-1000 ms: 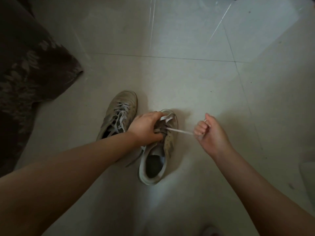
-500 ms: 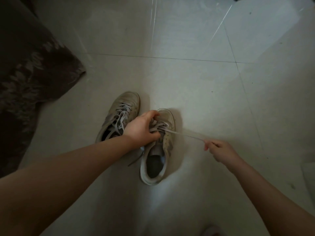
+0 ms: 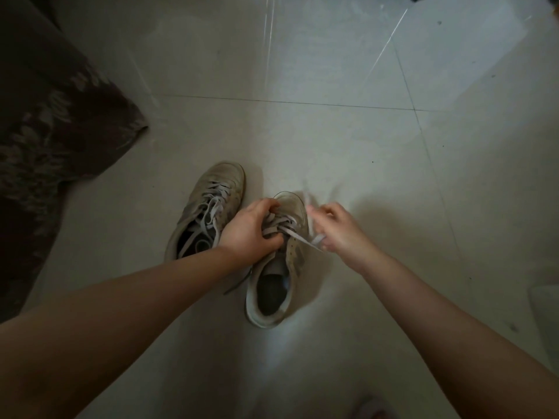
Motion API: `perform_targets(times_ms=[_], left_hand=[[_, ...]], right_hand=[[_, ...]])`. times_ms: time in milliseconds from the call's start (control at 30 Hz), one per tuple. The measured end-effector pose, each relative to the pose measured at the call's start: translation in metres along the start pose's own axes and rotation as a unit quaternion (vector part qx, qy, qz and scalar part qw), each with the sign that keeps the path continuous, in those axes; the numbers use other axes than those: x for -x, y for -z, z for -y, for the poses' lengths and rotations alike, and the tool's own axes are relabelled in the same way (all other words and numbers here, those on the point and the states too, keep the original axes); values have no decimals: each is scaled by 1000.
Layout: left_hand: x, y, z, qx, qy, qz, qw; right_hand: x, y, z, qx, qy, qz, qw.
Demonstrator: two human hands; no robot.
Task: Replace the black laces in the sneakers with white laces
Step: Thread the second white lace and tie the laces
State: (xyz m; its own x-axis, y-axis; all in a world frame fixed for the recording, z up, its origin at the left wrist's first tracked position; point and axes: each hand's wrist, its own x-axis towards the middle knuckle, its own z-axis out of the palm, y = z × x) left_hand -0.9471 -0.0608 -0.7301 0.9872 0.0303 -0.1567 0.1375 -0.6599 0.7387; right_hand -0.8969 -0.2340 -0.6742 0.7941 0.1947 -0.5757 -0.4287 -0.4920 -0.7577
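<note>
Head view: two sneakers stood side by side on a tiled floor [image 3: 332, 131], toes pointing away from the person. The left sneaker [image 3: 211, 207] was already threaded with a pale lace, its ends lying loose over the opening. The right sneaker [image 3: 281, 261] was only laced over its front half, so the task appeared to be well along. The left hand [image 3: 248, 234] lay over the front of this shoe, fingers curled into the lace crossings, probably to pin the shoe down and keep the threaded part taut. The right hand [image 3: 338, 231], just beside the shoe's outer edge, was blurred; its fingers were bent and seemed to pinch the free end of the white lace [image 3: 290, 229], which ran from the eyelets to that hand, presumably to feed it through the next hole. A dark patterned cloth [image 3: 45, 131] lay well apart at far left. No black lace was visible.
</note>
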Motion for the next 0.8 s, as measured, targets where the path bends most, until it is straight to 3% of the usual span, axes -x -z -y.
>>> perform_targets(times_ms=[100, 233, 300, 400, 467, 700, 800], left_hand=[[0, 0, 0, -5, 2, -3, 1000], [1, 0, 0, -1, 9, -6, 1000], [1, 2, 0, -6, 10, -6, 1000], [0, 3, 0, -8, 13, -3, 1000], [2, 2, -1, -2, 13, 2, 1000], [7, -3, -5, -12, 8, -11, 1000], [7, -1, -5, -13, 14, -13, 1000]], right_hand=[[1, -7, -12, 292, 91, 12, 952], [1, -6, -16, 446, 189, 6, 875], [0, 7, -23, 434, 172, 6, 884], [-4, 44, -45, 433, 79, 39, 897], [-4, 59, -55, 378, 37, 72, 922], [-3, 28, -48, 244, 109, 75, 961], [-2, 33, -49, 255, 96, 102, 957]])
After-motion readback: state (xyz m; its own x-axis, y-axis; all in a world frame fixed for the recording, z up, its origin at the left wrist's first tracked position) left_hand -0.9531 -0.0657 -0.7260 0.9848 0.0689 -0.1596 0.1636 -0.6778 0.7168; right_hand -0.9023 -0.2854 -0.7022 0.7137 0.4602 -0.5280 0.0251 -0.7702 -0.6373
